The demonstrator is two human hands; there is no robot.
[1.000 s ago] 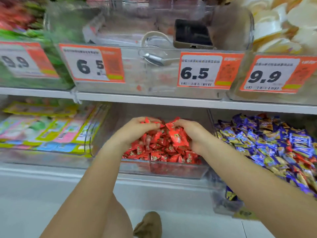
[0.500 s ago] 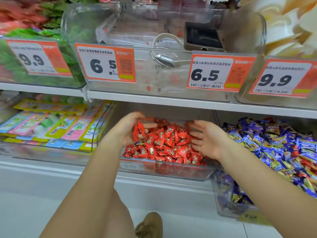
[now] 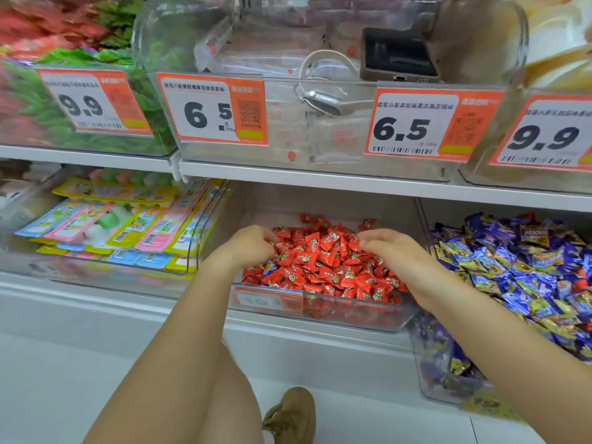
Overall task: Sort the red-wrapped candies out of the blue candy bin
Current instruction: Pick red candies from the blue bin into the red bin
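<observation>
White shelving (image 3: 320,182) with two tiers of clear bins. Top tier: clear bins behind orange price tags, the middle clear bin (image 3: 307,129) holds a phone (image 3: 398,56) and a watch (image 3: 323,99). Bottom tier, left: bin of flat pastel snack packs (image 3: 105,225). Bottom right: blue candy bin (image 3: 448,376), heaped with blue and purple wrapped candies (image 3: 525,267), a few red wrappers mixed in along its right side. Centre bottom: clear bin (image 3: 355,315) with a pile of red-wrapped candies (image 3: 326,264), one bluish wrapper sitting near the pile's left edge. Both forearms reach into this centre bin. Left hand (image 3: 250,243) rests on the left side of the red pile, fingers curled down into the candies; cannot tell whether it actually grips any. Right hand (image 3: 390,248) lies on the right side of the pile, fingers bent and slightly spread, touching the top candies, nothing clearly pinched. Hands are apart, pile between them. Brown shoe (image 3: 293,415) on the pale floor below.
</observation>
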